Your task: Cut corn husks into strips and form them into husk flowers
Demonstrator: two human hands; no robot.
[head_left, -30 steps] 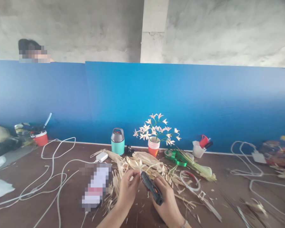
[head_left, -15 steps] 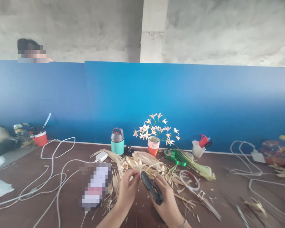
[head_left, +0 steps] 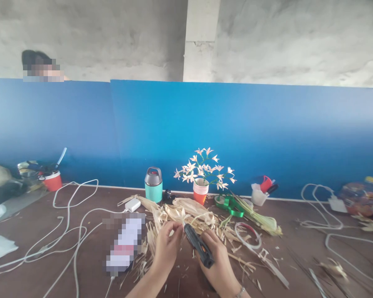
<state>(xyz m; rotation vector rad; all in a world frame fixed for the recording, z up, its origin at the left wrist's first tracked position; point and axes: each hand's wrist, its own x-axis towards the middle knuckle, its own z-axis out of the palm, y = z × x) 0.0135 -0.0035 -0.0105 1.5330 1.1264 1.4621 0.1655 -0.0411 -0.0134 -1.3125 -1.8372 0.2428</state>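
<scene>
My right hand is wrapped round a black and orange glue gun whose nozzle points up and left. My left hand pinches a small pale piece of dried corn husk right at that nozzle. Both hands rest low over a heap of dried husk strips on the brown table. Behind the heap stands an orange paper cup holding a bunch of cream husk flowers.
A teal flask, a white charger with long white cables, and a blurred flat object lie to the left. Green ribbon, a tape ring and a white cup sit right. A person's head shows behind the blue partition.
</scene>
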